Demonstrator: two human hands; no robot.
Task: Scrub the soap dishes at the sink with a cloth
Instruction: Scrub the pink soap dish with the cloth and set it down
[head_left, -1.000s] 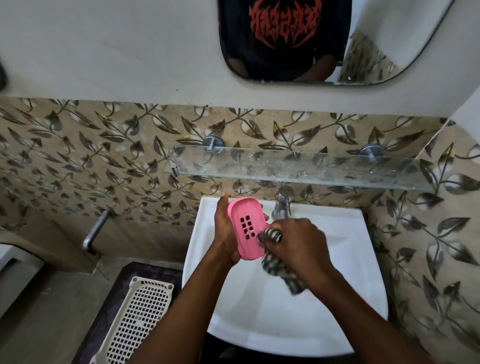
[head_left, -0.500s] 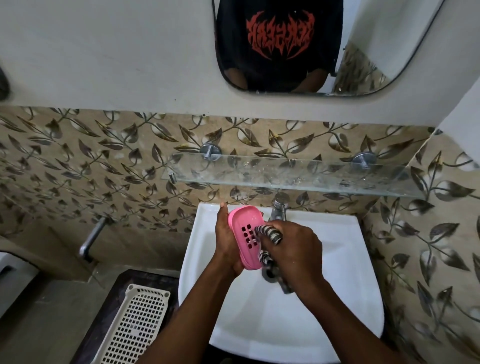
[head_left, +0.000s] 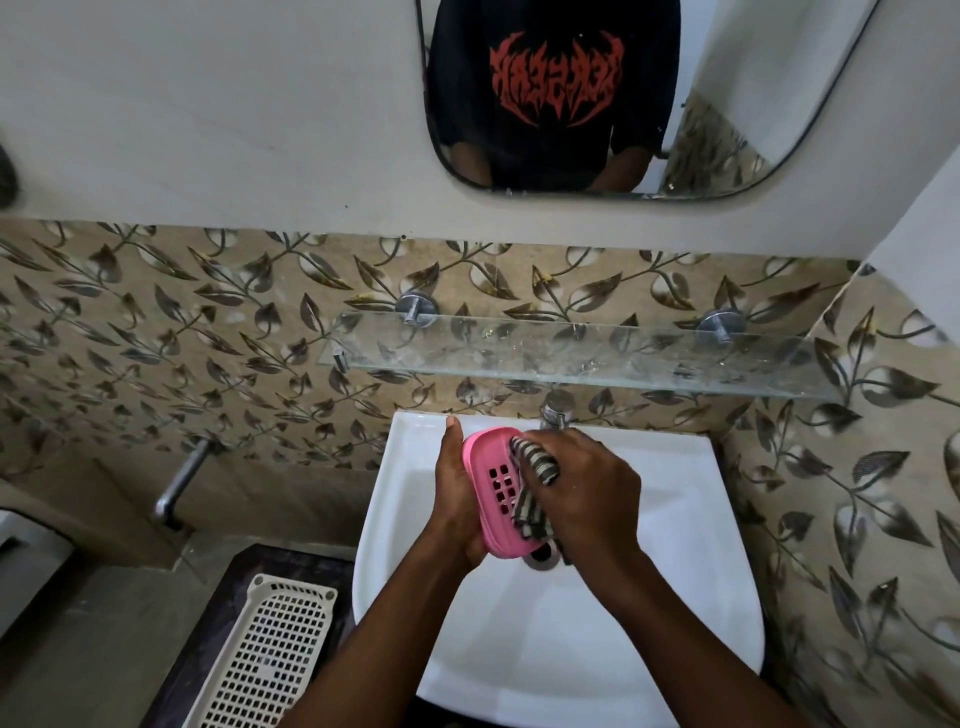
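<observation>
My left hand (head_left: 457, 493) grips a pink soap dish (head_left: 493, 493) from its left side and holds it on edge over the white sink (head_left: 675, 545). The dish has a block of drain slots in its middle. My right hand (head_left: 587, 493) is closed on a black-and-white striped cloth (head_left: 530, 488) and presses it against the right side of the dish, over part of the slots. The cloth's loose end hangs down to the drain (head_left: 543, 556).
A chrome tap (head_left: 556, 408) stands at the back of the sink, under a glass shelf (head_left: 571, 353). A white perforated basket (head_left: 265, 654) lies on a dark surface at lower left. A metal wall tap (head_left: 179, 480) sticks out at left. A mirror (head_left: 623, 93) hangs above.
My right hand has slid the cloth up along the dish face, from its lower right part to near its top edge. The view has tilted down slightly.
</observation>
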